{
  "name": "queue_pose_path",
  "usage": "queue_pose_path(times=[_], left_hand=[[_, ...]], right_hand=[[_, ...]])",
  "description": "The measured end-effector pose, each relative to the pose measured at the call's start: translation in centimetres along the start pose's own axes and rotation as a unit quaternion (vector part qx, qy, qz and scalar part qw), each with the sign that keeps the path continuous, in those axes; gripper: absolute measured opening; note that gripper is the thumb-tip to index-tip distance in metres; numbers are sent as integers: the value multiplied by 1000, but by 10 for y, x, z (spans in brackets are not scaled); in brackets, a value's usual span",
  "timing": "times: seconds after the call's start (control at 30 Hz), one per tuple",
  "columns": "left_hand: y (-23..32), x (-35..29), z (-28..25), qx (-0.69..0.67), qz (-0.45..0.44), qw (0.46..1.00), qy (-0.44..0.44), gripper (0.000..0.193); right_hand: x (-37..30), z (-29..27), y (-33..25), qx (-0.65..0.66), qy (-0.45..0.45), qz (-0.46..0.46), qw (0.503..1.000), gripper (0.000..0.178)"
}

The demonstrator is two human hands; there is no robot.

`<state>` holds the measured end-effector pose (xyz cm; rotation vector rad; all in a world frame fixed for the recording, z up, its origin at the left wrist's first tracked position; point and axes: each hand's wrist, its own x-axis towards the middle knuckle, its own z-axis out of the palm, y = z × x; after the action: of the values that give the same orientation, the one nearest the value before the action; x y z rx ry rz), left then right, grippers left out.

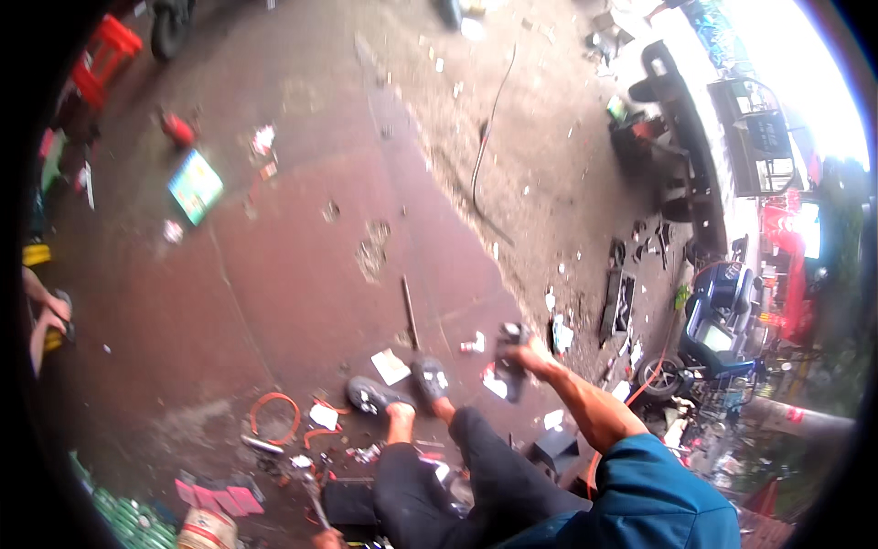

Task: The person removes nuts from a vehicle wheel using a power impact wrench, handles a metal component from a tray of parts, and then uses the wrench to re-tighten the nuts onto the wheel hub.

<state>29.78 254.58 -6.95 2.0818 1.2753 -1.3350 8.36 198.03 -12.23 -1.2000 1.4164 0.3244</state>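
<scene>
Near the upper left corner of the reddish pavement (302, 229) stands a red stool (102, 59). By the pavement's left edge, another person's legs (44, 316) show, with a red cylinder (178, 128) and a green-and-blue booklet (196, 188) to their right. Toward the lower left corner are green bottles (133, 523), a whitish bucket (207, 529) and pink pieces (219, 498).

The person's left hand (327, 539), cut by the picture's lower edge, appears closed round the lower end of a long tool (315, 500); the tool's far end is too cluttered to make out. Near it lies an orange hose loop (275, 418).

The wearer's grey shoes (369, 395) rest on the pavement, below a thin rod (409, 311) and beside a white sheet (390, 367). Right of them, by the pavement's broken right edge, the right hand (529, 353) grips a dark object (512, 339), blurred, its kind unclear.

Beyond that edge are a black tray (618, 305) and a blue scooter (718, 320).
</scene>
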Motion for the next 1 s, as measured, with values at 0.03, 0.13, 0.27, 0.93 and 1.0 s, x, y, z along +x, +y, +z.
queue_pose_path(times=[0.03,0.13,0.27,0.93,1.0], left_hand=[[-3,-10,-3,22,31,999,-4,13],[-67,-28,-48,40,134,990,-16,12],[-55,-19,-29,263,249,928,85,15],[344,-298,46,503,435,743,82,20],[385,-314,61,529,443,719,87,21]], right_hand=[[-10,-35,57,-34,75,34,996,32],[-152,-57,-33,41,65,62,995,26],[-243,-105,0,74,84,51,992,30],[-216,-194,-33,722,242,-34,648,27],[-218,-195,-43,771,283,-54,568,26]])
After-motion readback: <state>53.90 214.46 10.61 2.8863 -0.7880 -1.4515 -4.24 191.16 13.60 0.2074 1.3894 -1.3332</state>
